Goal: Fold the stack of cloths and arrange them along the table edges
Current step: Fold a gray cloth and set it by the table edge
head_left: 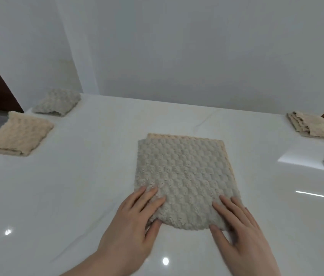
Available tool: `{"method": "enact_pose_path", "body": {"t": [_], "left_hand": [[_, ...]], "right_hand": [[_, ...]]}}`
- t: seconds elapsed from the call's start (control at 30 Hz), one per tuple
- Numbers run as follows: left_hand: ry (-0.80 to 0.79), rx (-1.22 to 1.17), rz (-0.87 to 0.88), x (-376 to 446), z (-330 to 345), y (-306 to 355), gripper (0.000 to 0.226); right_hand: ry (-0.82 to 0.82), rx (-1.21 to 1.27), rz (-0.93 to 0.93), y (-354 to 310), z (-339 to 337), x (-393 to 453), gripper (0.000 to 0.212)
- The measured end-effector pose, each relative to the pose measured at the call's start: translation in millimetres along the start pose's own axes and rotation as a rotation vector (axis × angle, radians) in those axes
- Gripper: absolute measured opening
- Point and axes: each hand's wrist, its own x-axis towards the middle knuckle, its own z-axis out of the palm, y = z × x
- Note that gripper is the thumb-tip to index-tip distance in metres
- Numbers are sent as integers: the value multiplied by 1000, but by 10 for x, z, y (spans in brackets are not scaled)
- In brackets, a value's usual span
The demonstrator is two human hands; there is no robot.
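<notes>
At lower centre of the frame, left hand [133,222] and right hand [242,232] press nearly straight fingers on the near corners of the grey cloth [185,176] lying mid-table [77,186], gripping nothing, apparently mid-fold; next it probably needs folding again, then joining the folded cloths [20,134] at the edges.

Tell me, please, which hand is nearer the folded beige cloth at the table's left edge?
Left. The left hand is right of the beige cloth, on the left corner of the grey cloth; the right hand is farther right, on its right corner.
</notes>
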Motion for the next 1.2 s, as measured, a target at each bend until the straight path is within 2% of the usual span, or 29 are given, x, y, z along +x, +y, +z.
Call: {"method": "enact_pose_path", "body": {"t": [0.13,0.2,0.43,0.63,0.9,1.0,1.1,1.2], "left_hand": [[30,-94,-16,2,18,-3,41],[100,-169,-47,-4,7,-19,38],[260,-252,-206,-8,-47,2,13],[202,-364,-379,101,-256,115,30],[216,-302,-355,303,-641,346,9],[183,-345,-310,277,-761,360,28],[136,-270,-245,260,-864,360,40],[180,-201,-204,307,-939,367,47]], "right_hand": [[-37,28,-18,3,-28,8,58],[-66,45,-4,-14,-51,-1,60],[41,50,13,-12,5,-17,28],[65,132,88,-74,-112,21,17],[163,131,12,-377,-568,366,15],[148,104,27,-405,-676,417,15],[105,80,24,-403,-755,437,16],[48,95,39,-467,-857,443,32]]}}
